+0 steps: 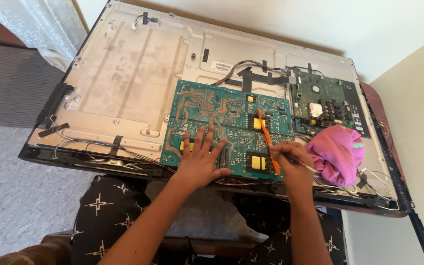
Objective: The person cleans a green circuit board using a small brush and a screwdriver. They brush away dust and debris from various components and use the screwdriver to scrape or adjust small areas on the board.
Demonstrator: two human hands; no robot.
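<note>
Your left hand [199, 164] lies flat, fingers spread, pinning the green circuit board [222, 127] steady. Your right hand [290, 162], at its 4 o'clock corner, grips an orange brush [268, 140] angled over the board. A pink cloth [337, 154] sits at 3 o'clock; the metal back panel [123, 73] is beyond.

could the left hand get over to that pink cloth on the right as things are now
Probably not directly. The left hand lies flat on the green circuit board, and the right hand, holding an orange tool, sits between it and the pink cloth.
</note>
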